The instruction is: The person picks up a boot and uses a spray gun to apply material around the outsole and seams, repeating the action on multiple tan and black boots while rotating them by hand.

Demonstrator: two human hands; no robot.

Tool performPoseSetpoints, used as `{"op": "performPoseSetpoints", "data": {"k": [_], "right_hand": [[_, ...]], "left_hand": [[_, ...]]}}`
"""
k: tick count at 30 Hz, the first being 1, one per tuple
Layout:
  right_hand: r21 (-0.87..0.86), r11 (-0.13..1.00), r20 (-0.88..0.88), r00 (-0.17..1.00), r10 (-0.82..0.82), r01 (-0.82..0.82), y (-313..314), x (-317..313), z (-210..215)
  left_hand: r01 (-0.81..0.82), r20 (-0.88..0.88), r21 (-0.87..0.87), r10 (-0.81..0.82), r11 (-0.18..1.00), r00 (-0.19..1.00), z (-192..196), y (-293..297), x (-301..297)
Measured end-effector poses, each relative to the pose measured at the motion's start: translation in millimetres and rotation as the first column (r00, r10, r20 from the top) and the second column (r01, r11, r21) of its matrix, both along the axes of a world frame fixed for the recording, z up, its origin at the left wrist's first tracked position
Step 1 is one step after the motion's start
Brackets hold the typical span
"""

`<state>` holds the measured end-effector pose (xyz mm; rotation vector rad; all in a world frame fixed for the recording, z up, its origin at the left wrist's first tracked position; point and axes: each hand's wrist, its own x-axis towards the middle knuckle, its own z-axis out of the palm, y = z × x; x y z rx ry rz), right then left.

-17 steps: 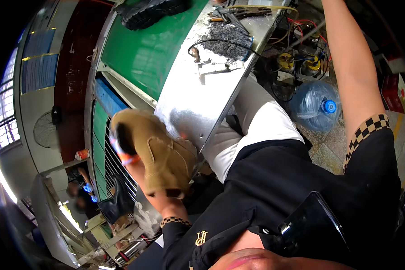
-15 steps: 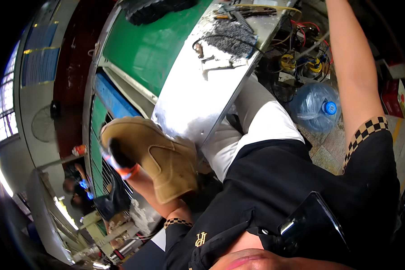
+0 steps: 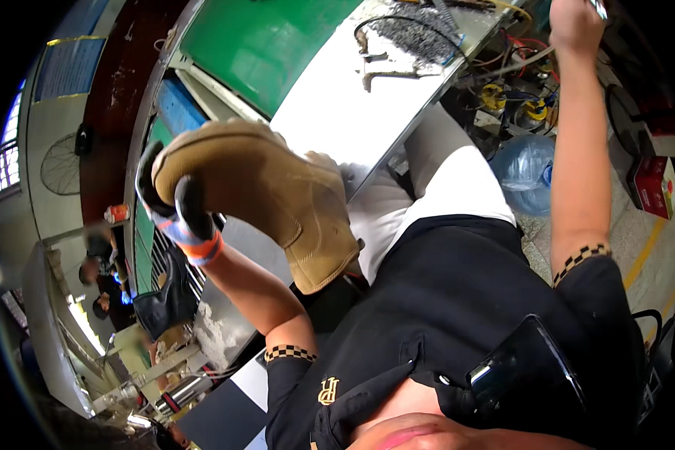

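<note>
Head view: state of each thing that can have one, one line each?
Tan boot, held by toe, sole facing away from person
Left hand, gloved, closed on boot's toe
Right hand, bare, raised; cut off, grip unclear
Clear bottle, blue cap on, partly hidden
Metal tool, lying on bench

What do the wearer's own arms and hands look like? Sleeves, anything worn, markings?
Left hand: glove with black fingers, pale and blue further back, orange cuff. Right hand: bare. Forearms uncovered below short black sleeves edged with tan-and-black checked bands.
</note>
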<state>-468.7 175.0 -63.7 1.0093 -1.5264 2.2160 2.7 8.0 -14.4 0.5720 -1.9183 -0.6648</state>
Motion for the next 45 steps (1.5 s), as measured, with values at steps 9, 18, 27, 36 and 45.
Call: {"op": "performPoseSetpoints", "data": {"k": [9,18,27,36,45], "right_hand": [[0.065,0.349,0.158,0.355,0.922,-0.935,-23.2,244.7,-1.1],[0.015,0.278,0.187,0.276,0.943,-0.96,-78.8,270.0,27.4],[-0.055,0.304,0.199,0.288,0.937,-0.951,-95.6,282.1,-3.7],[-0.136,0.208,0.349,0.15,0.925,-0.969,-73.0,293.0,-62.8],[-0.15,0.208,0.501,0.107,0.859,-0.967,-46.8,309.6,-105.7]], "left_hand": [[0.078,-0.084,0.143,-0.067,0.987,0.994,0.9,-13.5,10.7],[0.057,-0.036,0.095,-0.054,0.994,0.998,3.9,-17.4,9.2],[0.137,-0.062,0.185,-0.128,0.973,0.99,-12.9,-49.5,26.9],[0.247,-0.224,0.371,-0.172,0.895,0.959,-31.6,-85.9,52.6],[0.716,-0.344,0.465,-0.638,0.521,0.689,-48.2,-77.2,20.9]]}}
